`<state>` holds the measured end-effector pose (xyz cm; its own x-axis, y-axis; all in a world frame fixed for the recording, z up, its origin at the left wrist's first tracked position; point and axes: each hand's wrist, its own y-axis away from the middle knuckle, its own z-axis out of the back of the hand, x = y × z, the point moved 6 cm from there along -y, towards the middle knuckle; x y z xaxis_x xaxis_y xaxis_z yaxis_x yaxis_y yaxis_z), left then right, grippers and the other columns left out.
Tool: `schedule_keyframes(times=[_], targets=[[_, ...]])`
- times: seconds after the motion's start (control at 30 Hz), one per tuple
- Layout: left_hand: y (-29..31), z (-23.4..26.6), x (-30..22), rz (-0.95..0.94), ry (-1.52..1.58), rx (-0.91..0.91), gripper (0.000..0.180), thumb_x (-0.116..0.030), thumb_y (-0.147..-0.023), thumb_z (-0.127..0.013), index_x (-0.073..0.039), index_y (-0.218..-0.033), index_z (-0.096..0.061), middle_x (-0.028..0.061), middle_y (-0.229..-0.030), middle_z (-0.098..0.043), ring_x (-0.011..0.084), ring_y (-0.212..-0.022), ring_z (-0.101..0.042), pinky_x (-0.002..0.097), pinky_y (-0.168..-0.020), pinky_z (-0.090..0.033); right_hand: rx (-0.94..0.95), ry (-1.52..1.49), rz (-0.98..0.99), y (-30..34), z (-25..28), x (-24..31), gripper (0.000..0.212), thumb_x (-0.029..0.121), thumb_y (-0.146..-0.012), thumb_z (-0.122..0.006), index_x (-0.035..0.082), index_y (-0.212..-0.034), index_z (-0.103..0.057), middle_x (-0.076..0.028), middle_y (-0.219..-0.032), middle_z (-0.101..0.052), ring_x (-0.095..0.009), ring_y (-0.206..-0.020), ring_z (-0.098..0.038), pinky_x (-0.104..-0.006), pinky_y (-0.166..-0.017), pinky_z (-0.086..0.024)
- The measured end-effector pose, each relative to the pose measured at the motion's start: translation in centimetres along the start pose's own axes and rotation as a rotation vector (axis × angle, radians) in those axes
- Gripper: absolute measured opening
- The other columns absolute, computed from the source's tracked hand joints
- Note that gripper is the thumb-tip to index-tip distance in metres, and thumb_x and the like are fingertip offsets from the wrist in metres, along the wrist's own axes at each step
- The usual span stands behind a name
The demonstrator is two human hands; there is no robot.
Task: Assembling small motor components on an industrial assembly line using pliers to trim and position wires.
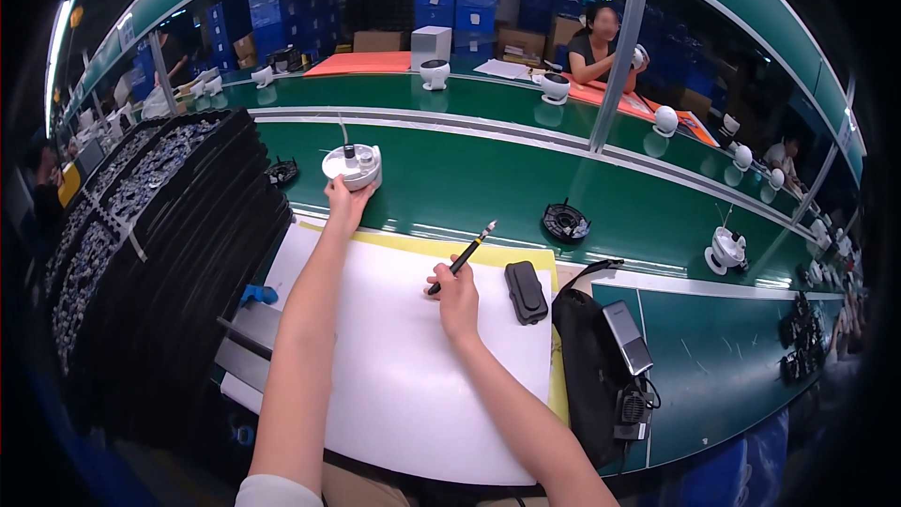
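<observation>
My left hand (349, 204) reaches out over the green belt, its fingers closed around the lower edge of a white round housing (359, 172). A thin light cable and a dark fitting stand up from the housing's top. Above a white sheet (404, 376), my right hand (458, 305) grips a slim black pen-shaped tool (459, 263) with a yellow band. Its metal tip points up and away to the right; its exact kind is unclear. A small black oblong case (526, 292) lies on the sheet, to the right of that hand.
Tall stacked black trays (178, 225) full of small parts stand at left. A black round part (566, 222) and a white device (725, 250) sit on the belt. At right are a black bag (587, 357) and a grey box-shaped device (627, 336). A co-worker (601, 52) sits across.
</observation>
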<state>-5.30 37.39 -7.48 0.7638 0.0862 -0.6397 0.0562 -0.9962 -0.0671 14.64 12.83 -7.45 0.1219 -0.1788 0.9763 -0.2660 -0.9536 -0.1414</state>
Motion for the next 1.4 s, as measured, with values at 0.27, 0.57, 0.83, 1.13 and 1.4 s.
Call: schedule_keyframes(times=[0.27, 0.57, 0.83, 1.13, 1.4], targets=[[14.3, -5.4, 0.6, 0.264, 0.047, 0.115, 0.055, -0.026, -0.095, -0.036, -0.001, -0.137, -0.011, 0.0205, -0.138, -0.022, 0.034, -0.127, -0.031, 0.0419, -0.104, -0.036, -0.198, -0.254, 0.028, -1.0, 1.5, 1.0, 0.033, 0.035, -0.087, -0.054, 0.004, -0.096, -0.05, -0.002, -0.075, -0.05, -0.009, -0.057, -0.05, -0.0218, -0.051, -0.04], [36.5, -7.5, 2.1, 0.587, 0.14, 0.19, 0.049, -0.019, -0.096, -0.039, -0.001, -0.129, -0.008, 0.0265, -0.131, -0.027, 0.0368, -0.118, -0.042, 0.0463, -0.101, -0.039, 0.135, -0.184, -0.035, 1.9, 4.5, 12.0, 0.04, 0.036, -0.086, -0.052, 0.0, -0.105, -0.053, 0.0, -0.076, -0.049, -0.008, -0.062, -0.045, -0.0218, -0.057, -0.039], [39.0, -5.9, -4.8, 0.527, -1.029, 0.284, 0.035, -0.017, -0.093, -0.049, 0.0, -0.119, -0.033, 0.0175, -0.084, -0.061, 0.0231, -0.079, -0.064, 0.0317, -0.074, -0.051, 0.446, 0.079, -0.206, 10.2, 7.3, 15.3, 0.051, 0.035, -0.083, -0.049, -0.007, -0.111, -0.052, -0.002, -0.081, -0.054, -0.007, -0.066, -0.049, -0.0205, -0.059, -0.038], [31.5, -9.4, -8.1, -0.241, -1.443, 0.211, 0.016, -0.01, -0.082, -0.065, 0.002, -0.092, -0.064, 0.0098, -0.072, -0.064, 0.0124, -0.066, -0.059, 0.0234, -0.06, -0.048, 0.66, 1.075, 0.115, 8.4, 6.9, 21.2, 0.061, 0.022, -0.061, -0.075, -0.008, -0.109, -0.052, -0.009, -0.082, -0.056, -0.015, -0.072, -0.053, -0.0264, -0.064, -0.046], [29.5, -11.0, -6.2, -0.333, -1.328, 0.362, 0.005, 0.0, -0.076, -0.065, 0.003, -0.079, -0.062, 0.0087, -0.074, -0.06, 0.0139, -0.063, -0.056, 0.0245, -0.061, -0.045, 0.929, 1.398, 0.454, 5.2, 5.3, 21.5, 0.067, 0.028, -0.062, -0.072, -0.007, -0.115, -0.05, -0.019, -0.099, -0.055, -0.032, -0.091, -0.055, -0.0365, -0.079, -0.047]])
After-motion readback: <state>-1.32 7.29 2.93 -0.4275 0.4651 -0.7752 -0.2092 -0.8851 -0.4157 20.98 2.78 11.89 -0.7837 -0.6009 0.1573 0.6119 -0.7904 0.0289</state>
